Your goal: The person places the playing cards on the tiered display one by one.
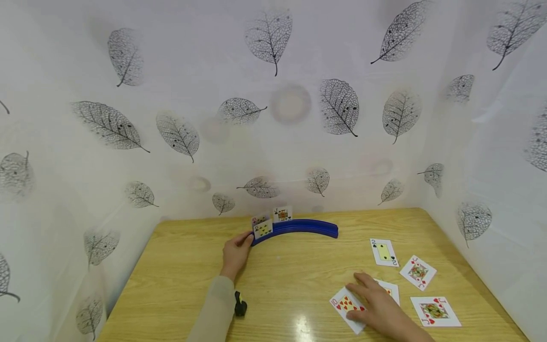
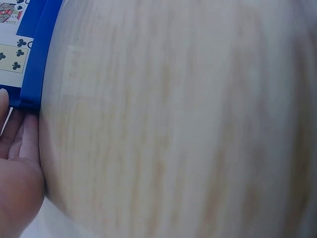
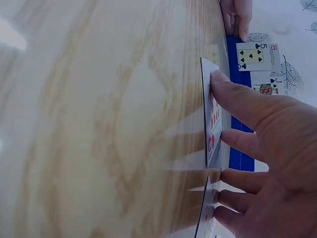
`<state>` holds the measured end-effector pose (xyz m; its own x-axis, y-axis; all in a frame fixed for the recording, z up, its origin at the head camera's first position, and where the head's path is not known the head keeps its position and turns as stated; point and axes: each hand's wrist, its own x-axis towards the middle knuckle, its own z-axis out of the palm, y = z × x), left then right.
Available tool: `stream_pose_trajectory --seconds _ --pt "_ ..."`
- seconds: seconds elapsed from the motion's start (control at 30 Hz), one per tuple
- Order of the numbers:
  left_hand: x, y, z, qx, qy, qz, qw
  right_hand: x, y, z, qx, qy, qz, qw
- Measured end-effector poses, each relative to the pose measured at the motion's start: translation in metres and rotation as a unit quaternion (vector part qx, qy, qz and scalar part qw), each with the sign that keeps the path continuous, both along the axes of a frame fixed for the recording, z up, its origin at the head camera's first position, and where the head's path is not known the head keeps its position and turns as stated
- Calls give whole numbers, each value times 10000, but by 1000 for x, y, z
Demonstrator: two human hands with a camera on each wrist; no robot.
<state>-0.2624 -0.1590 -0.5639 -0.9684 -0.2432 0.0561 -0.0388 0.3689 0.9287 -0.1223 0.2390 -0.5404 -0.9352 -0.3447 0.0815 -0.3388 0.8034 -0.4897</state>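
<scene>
A curved blue card holder [image 1: 305,226] stands near the back of the table. Upright in it are a five of clubs [image 3: 253,56], a red eight [image 3: 275,53] mostly hidden behind it, and a jack of spades [image 1: 282,214]. My left hand [image 1: 236,254] grips the holder's left end, thumb on one side and fingers at the other. At the front right, my right hand [image 1: 378,306] is over a ten of hearts [image 1: 344,304], its thumb on the card's face and its other fingers spread. Another red card [image 1: 391,289] lies partly hidden beneath those fingers.
Right of my right hand lie a two of spades [image 1: 384,252], a jack of diamonds [image 1: 418,272] and a jack of hearts [image 1: 436,311], all face up. A small black object [image 1: 240,305] is beside my left sleeve. Leaf-printed white curtains [image 1: 295,156] enclose the wooden table [image 1: 179,266].
</scene>
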Motion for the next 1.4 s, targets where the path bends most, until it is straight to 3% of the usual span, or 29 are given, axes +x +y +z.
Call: stream_pose_trajectory --seconds 0.47,0.7,1.07,1.27,1.4 --pt "0 0 -2 5 0 -20 10000 0 0 1 89 -69 125 9999" --pt "-1 -1 -3 -128 171 -41 9998 -1 0 3 -57 -44 165 9998" --pt "1 -1 -1 -73 107 -91 9999 -3 -10 10 -572 -641 -397 9955" --pt "0 0 -1 -46 100 -82 9999 -8 -12 13 -942 -1131 -433 9882" --pt "1 -1 -1 -72 160 -81 9998 -10 -9 13 -1214 -1058 -286 9865"
